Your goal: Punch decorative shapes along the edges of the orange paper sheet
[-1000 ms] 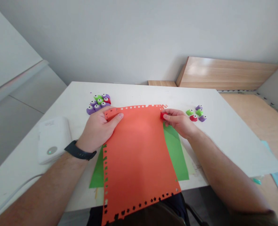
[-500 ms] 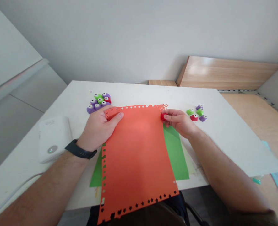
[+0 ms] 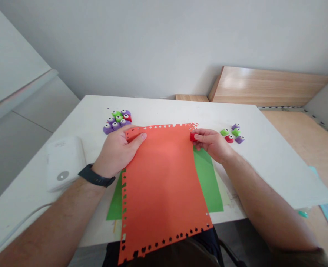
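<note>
An orange paper sheet (image 3: 164, 178) lies on the white table (image 3: 277, 163), its edges lined with small punched shapes. My left hand (image 3: 119, 152) pinches the sheet's far left corner, thumb on top. My right hand (image 3: 212, 144) is closed around a small red craft punch (image 3: 193, 137) set against the sheet's far right corner. A green sheet (image 3: 208, 181) lies under the orange one, and a pale sheet shows beneath that.
A cluster of purple, green and red punches (image 3: 117, 120) sits at the far left. Several more punches (image 3: 232, 135) lie right of my right hand. A white device (image 3: 63, 161) with a cable rests at the left edge. A wooden board (image 3: 264, 85) leans behind the table.
The orange sheet's near edge has shifted slightly sideways and back. Both hands have kept their grips at the far corners.
</note>
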`<state>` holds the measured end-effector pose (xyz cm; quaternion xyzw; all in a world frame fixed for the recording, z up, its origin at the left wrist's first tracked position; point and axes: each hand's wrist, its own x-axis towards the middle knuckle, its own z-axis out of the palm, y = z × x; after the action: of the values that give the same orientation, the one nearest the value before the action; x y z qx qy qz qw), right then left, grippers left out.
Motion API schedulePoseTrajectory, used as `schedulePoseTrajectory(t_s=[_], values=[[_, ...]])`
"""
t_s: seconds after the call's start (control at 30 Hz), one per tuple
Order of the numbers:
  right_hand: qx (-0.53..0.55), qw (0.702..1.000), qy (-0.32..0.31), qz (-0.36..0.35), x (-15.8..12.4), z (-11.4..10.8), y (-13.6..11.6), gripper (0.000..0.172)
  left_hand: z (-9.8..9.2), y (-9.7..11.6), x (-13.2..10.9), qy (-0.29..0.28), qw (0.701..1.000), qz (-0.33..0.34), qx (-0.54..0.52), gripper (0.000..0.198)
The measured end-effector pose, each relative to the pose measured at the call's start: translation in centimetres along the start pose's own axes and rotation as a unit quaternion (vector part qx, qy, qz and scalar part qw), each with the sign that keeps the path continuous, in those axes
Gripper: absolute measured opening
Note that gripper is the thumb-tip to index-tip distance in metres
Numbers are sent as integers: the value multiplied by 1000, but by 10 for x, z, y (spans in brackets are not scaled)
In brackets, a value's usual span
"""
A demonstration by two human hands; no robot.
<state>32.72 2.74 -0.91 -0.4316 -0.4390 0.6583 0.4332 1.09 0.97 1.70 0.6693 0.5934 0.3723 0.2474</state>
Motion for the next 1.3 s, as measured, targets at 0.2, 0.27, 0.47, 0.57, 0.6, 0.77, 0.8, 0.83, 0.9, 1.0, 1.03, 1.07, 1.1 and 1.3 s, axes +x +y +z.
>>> schedulePoseTrajectory(t_s=[0.2, 0.27, 0.47, 0.57, 0.6, 0.77, 0.8, 0.83, 0.9, 1.0, 1.03, 1.07, 1.1, 1.3], values=[[-5, 1000, 1, 1, 0, 0, 0, 19, 1, -1, 0, 3, 1000, 1, 5, 22], [-7, 1000, 1, 0, 0, 0, 0, 19, 1, -1, 0, 5, 1000, -3, 4, 23], [-15, 1000, -2, 6, -1, 1, -1, 22, 0, 1, 0, -3, 1000, -2, -2, 20], [-18, 1000, -2, 9, -2, 4, -2, 23, -1, 1, 1, -6, 1000, 6, -3, 18], [-17, 1000, 1, 11, -2, 5, -2, 23, -1, 2, 1, -7, 1000, 7, -7, 18], [-29, 999, 8, 13, -2, 5, -1, 26, 0, 0, 0, -5, 1000, 0, -10, 18], [-35, 999, 6, 10, -1, 4, -1, 26, 0, 0, 0, -1, 1000, -1, -7, 18], [-40, 999, 4, 6, -1, 3, -1, 25, 0, -1, 0, 2, 1000, 0, -4, 18], [-46, 999, 2, 0, -1, 1, -1, 25, 0, -1, 0, 7, 1000, 4, 3, 18], [-49, 999, 3, -3, 0, -1, -1, 24, 0, -2, 1, 3, 1000, 6, 10, 19], [-49, 999, 4, -3, 0, 0, -1, 23, 0, -2, 1, 4, 1000, 5, 11, 20], [-49, 999, 4, -2, -1, 0, -2, 23, 0, -1, 0, 4, 1000, 3, 10, 21], [-48, 999, 5, -2, -1, 1, -2, 22, 0, -1, 0, 3, 1000, 1, 10, 22], [-46, 999, 29, -2, -4, 2, -6, 21, -2, 1, 1, 9, 1000, -15, 14, 29]])
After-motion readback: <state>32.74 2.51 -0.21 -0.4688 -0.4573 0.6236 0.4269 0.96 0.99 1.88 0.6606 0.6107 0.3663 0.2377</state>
